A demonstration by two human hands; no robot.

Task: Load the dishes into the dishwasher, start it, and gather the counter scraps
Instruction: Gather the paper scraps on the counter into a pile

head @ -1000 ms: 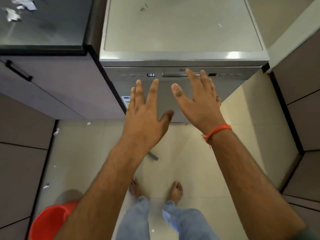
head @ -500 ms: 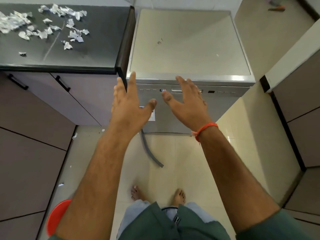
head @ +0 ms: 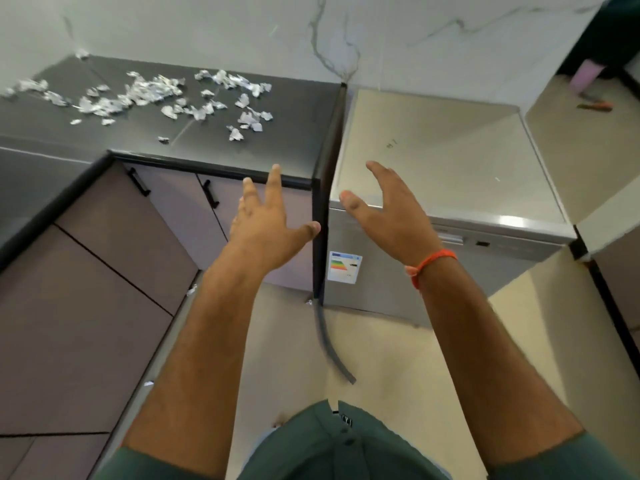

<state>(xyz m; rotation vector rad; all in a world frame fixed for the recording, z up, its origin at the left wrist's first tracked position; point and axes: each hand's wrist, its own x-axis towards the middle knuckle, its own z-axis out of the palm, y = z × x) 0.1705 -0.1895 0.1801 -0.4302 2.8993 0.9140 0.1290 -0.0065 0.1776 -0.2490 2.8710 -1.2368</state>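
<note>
The dark counter (head: 284, 133) has lots of small torn silver scraps (head: 149, 97) spread over its back part. Beside it stands the dishwasher (head: 450, 161), its flat top marked with a small dark scribble. A grey hose (head: 329, 344) lies on the pale floor (head: 398, 375), with a few scraps near the cupboards.

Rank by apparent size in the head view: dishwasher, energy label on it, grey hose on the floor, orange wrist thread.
1. dishwasher, by far the largest.
2. grey hose, long and thin.
3. energy label, shorter than the hose but wider; close call.
4. orange wrist thread, smallest, though it sits nearer the camera.
</note>
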